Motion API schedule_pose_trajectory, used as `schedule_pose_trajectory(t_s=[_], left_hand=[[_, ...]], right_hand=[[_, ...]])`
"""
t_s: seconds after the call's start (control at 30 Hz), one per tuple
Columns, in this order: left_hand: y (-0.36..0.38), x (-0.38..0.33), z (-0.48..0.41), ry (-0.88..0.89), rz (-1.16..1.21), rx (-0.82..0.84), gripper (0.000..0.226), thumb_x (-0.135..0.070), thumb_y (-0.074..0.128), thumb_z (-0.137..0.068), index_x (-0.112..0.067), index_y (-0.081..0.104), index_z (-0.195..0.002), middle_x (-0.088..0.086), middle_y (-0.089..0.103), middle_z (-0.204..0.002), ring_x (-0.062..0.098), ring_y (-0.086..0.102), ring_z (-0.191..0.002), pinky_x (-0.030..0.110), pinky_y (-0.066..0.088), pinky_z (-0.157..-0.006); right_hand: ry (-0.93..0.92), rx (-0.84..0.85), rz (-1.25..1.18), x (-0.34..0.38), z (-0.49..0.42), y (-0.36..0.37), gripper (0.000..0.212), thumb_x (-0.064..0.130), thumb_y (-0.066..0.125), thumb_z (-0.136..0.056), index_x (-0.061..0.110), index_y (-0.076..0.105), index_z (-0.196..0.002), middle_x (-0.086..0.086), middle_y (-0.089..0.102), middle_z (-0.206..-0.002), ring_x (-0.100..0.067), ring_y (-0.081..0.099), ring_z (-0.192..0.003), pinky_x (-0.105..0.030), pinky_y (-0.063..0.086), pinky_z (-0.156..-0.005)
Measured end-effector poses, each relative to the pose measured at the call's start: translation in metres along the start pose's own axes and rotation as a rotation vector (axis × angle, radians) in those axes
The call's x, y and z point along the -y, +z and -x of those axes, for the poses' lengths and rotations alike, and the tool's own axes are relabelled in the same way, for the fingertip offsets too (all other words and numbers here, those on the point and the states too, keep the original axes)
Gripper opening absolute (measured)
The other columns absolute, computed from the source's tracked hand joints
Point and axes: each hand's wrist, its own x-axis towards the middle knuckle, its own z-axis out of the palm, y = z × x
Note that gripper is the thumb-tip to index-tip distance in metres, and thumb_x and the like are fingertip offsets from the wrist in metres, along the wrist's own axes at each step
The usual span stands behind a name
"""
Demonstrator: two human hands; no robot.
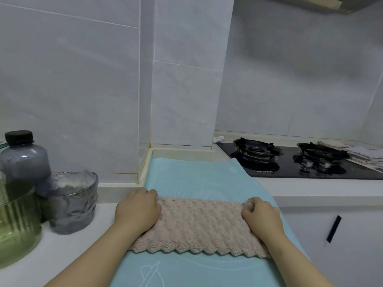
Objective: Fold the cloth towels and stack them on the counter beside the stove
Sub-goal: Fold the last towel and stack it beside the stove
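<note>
A fluffy pink towel [200, 225] lies folded into a wide strip on a light blue mat [194, 179] on the counter. My left hand [136, 210] grips the towel's far left corner, fingers curled over the edge. At the far right corner my right hand [260, 214] pinches the fabric, which bunches up under its fingers. The black gas stove [290, 160] sits to the right of the mat. More folded towels [360, 152] lie in a pile beyond the stove at the far right.
At the left stand a grey bottle with a black cap [22, 160], a smoky glass cup [71, 201] and a green ribbed glass [17, 230]. A tiled pillar [186, 79] rises behind the mat. A white cabinet with a black handle [333, 228] is below right.
</note>
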Motion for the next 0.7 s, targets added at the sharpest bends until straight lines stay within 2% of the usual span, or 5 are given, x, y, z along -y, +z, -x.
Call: schedule_pose_trajectory(t_s=[0.07, 0.13, 0.27, 0.47, 0.7], left_hand=[[-0.002, 0.003, 0.000, -0.020, 0.043, -0.013, 0.026, -0.041, 0.036, -0.095, -0.023, 0.053, -0.104, -0.002, 0.056, -0.108, 0.017, 0.052, -0.100, 0.029, 0.044, -0.072], [-0.004, 0.006, 0.000, -0.027, 0.059, -0.013, 0.024, -0.043, 0.039, -0.095, -0.023, 0.052, -0.091, -0.003, 0.056, -0.099, 0.017, 0.053, -0.091, 0.030, 0.046, -0.071], [-0.010, 0.005, 0.006, -0.008, 0.092, -0.070, 0.019, -0.035, 0.041, -0.095, -0.024, 0.041, -0.079, -0.004, 0.047, -0.087, 0.016, 0.043, -0.085, 0.029, 0.038, -0.065], [-0.019, -0.001, 0.014, -0.003, 0.297, -0.227, 0.008, -0.028, 0.042, -0.095, -0.020, 0.039, -0.095, -0.001, 0.054, -0.072, 0.025, 0.049, -0.070, 0.033, 0.038, -0.059], [-0.018, -0.006, 0.007, -0.023, 0.660, -0.210, 0.009, -0.028, 0.051, -0.093, -0.023, 0.057, -0.098, -0.002, 0.057, -0.076, 0.011, 0.050, -0.068, 0.020, 0.036, -0.057]], right_hand=[[0.022, 0.023, 0.001, 0.001, 0.000, 0.000, 0.009, 0.026, 0.044, -0.090, 0.019, 0.047, -0.084, -0.008, 0.058, -0.101, -0.030, 0.049, -0.102, -0.031, 0.036, -0.072], [0.022, 0.036, -0.003, 0.000, 0.000, -0.001, 0.023, 0.027, 0.043, -0.090, 0.023, 0.035, -0.069, -0.008, 0.059, -0.098, -0.029, 0.050, -0.099, -0.031, 0.037, -0.070], [-0.042, 0.016, -0.098, -0.004, 0.000, -0.002, 0.004, 0.025, 0.046, -0.090, 0.028, 0.048, -0.088, -0.002, 0.061, -0.096, -0.028, 0.050, -0.100, -0.032, 0.041, -0.075], [-0.100, -0.033, -0.430, -0.004, -0.005, -0.013, 0.019, 0.017, 0.050, -0.093, 0.029, 0.047, -0.078, 0.004, 0.057, -0.072, -0.019, 0.052, -0.069, -0.027, 0.035, -0.056], [-0.057, -0.125, -0.540, -0.004, -0.031, -0.014, 0.022, 0.007, 0.054, -0.087, 0.028, 0.058, -0.082, -0.002, 0.061, -0.074, -0.025, 0.053, -0.068, -0.028, 0.039, -0.064]])
